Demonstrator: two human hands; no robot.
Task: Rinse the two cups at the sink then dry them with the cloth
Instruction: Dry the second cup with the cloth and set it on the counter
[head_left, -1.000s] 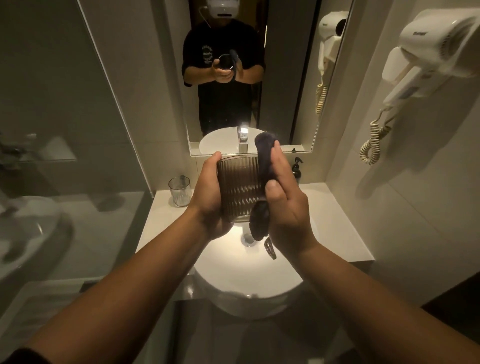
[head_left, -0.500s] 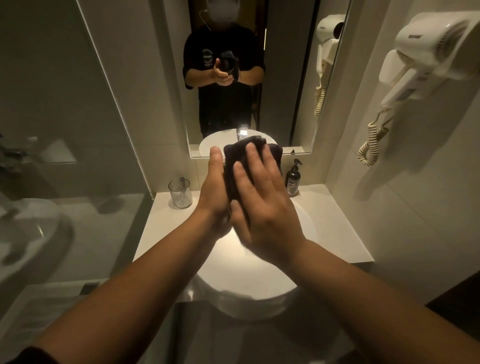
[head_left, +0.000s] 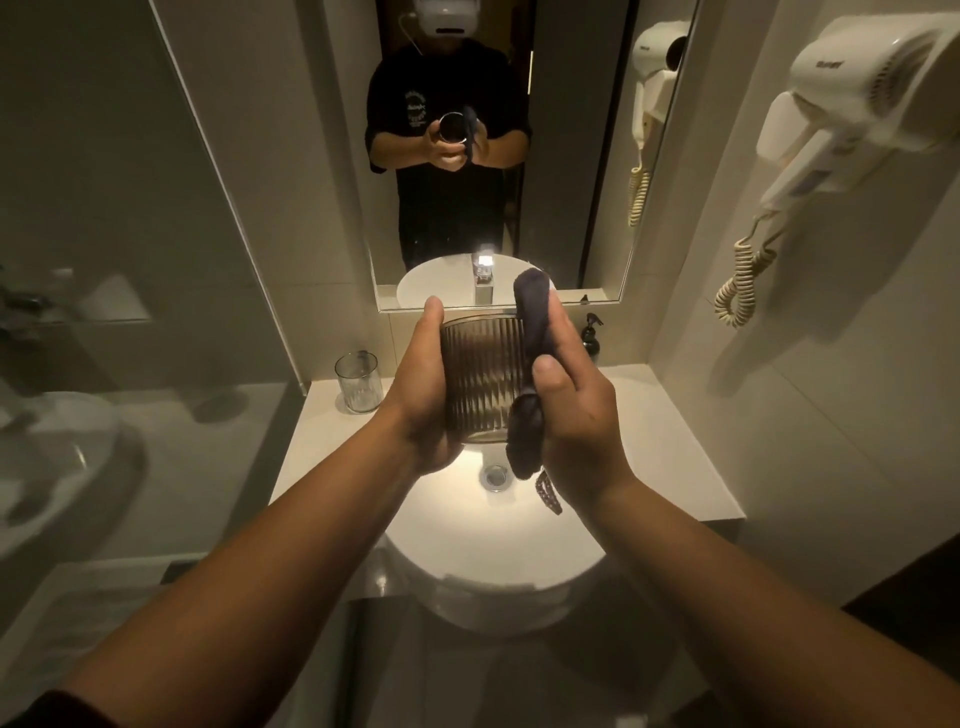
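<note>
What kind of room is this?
Most likely a hotel bathroom: a round white sink sits under a mirror, and a hair dryer with a coiled cord hangs on the wall.

Dim warm light; brightest glare on the basin (head_left: 488, 525) below my hands (head_left: 415, 395), edges bowed, perhaps slightly soft.

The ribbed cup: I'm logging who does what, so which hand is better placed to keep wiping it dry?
The right hand: it already pinches the dark cloth against the ribbed cup. The left hand grips the cup's other side above the sink, steadying it.
</note>
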